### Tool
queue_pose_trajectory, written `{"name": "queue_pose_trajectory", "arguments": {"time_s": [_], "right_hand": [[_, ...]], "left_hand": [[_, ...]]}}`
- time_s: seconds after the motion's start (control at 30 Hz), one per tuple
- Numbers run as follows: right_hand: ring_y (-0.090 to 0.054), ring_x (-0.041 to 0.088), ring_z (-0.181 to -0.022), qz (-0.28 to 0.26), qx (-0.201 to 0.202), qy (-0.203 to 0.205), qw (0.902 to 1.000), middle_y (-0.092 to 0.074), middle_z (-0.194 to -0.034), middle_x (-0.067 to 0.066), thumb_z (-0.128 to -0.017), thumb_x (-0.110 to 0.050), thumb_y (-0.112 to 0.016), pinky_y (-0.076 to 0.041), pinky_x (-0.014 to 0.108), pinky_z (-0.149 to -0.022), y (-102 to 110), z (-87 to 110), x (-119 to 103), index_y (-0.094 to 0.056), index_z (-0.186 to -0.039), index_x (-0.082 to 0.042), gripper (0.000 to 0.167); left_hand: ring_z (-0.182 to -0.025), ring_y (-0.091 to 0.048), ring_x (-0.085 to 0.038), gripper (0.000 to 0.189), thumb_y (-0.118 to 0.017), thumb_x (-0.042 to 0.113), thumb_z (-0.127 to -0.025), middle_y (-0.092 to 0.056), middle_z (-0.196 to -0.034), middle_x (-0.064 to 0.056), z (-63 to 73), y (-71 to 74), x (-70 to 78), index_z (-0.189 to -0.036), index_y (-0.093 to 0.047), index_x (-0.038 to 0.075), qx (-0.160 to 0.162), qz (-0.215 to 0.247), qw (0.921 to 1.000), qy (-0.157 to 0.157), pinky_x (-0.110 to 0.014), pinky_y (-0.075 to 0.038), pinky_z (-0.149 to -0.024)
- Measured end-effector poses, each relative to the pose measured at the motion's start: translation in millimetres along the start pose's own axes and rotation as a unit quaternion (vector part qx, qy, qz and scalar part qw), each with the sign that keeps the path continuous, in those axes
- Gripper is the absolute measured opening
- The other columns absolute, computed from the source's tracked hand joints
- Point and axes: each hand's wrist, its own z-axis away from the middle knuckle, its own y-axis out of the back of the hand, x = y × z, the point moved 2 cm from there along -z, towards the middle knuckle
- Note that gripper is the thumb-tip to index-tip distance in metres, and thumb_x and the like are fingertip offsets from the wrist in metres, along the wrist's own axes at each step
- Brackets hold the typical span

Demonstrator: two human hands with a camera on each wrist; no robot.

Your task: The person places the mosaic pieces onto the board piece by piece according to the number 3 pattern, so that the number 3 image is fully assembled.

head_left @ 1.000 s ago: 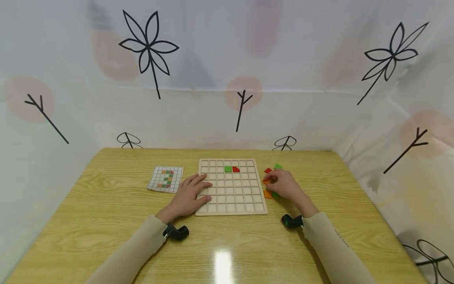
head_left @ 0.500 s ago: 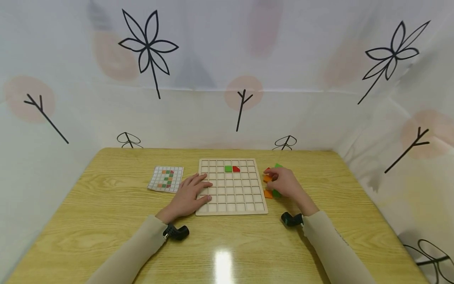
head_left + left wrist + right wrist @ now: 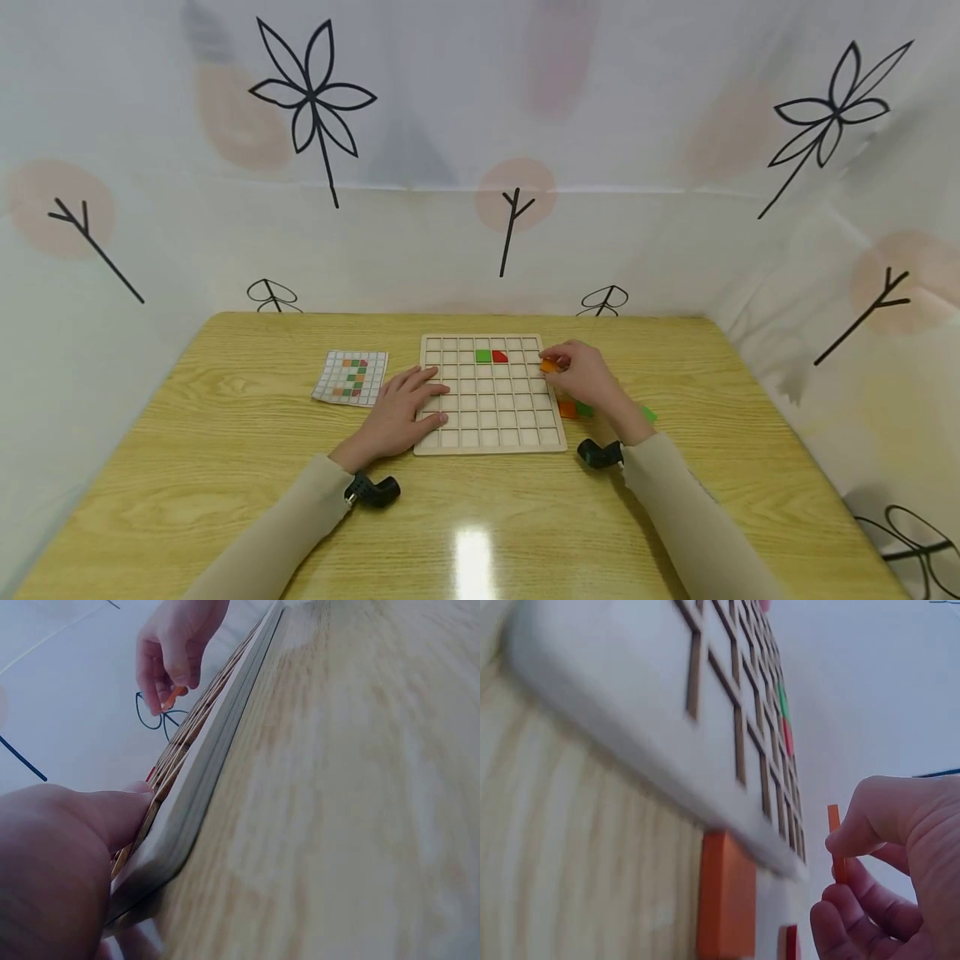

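My right hand point(image 3: 588, 379) pinches an orange tile point(image 3: 549, 365) between thumb and fingers, over the right edge of the wooden grid board point(image 3: 487, 406). In the right wrist view that orange tile point(image 3: 835, 840) stands on edge in the grip, raised above the board. My left hand point(image 3: 397, 417) rests on the board's left side with its fingers spread over the cells. A green tile point(image 3: 483, 357) and a red tile point(image 3: 499, 357) with one cut corner sit side by side in cells of the second row.
Right of the board lie another orange tile point(image 3: 567, 409), a green tile point(image 3: 584, 410) and, farther right, a bright green tile point(image 3: 649, 414); the right arm hides part of this area. A paper card point(image 3: 350, 377) with a coloured grid pattern lies left of the board.
My right hand has picked up an orange tile from the loose pieces and moved left with it to the board's edge. The left hand has stayed in place.
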Motion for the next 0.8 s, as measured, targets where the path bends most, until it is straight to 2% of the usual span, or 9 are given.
{"name": "queue_pose_trajectory", "arguments": {"time_s": [0.27,0.63,0.8], "right_hand": [[-0.059,0.028,-0.095,-0.025,-0.007,0.026,0.9993,-0.063,-0.107,0.009,-0.088,-0.014,-0.075,-0.052,0.040,-0.075,-11,-12.9,-15,-0.072,-0.119,-0.005,0.033],[-0.060,0.025,-0.096,-0.072,-0.011,0.038,0.9966,-0.065,-0.110,0.008,-0.085,-0.009,-0.075,-0.054,0.039,-0.079,-34,-31.0,-29,-0.073,-0.118,-0.007,0.033],[-0.062,0.025,-0.095,-0.072,-0.010,0.053,0.9960,-0.065,-0.109,0.009,-0.085,-0.005,-0.072,-0.054,0.040,-0.080,-44,-38.3,-37,-0.073,-0.118,-0.006,0.032]], "left_hand": [[-0.147,-0.023,-0.038,0.043,-0.061,0.040,-0.099,-0.036,-0.157,-0.011,0.1,1.4,1.1,-0.136,-0.060,0.017,-0.006,0.002,1.0000,0.001,-0.063,-0.018,-0.111],[-0.146,-0.024,-0.038,0.044,-0.061,0.039,-0.099,-0.036,-0.157,-0.012,1.1,3.3,2.9,-0.137,-0.061,0.017,-0.007,0.007,0.9999,0.004,-0.064,-0.018,-0.112],[-0.146,-0.023,-0.039,0.043,-0.062,0.037,-0.099,-0.036,-0.157,-0.013,1.1,3.8,3.6,-0.136,-0.061,0.015,-0.003,0.006,1.0000,0.000,-0.064,-0.017,-0.111]]}}
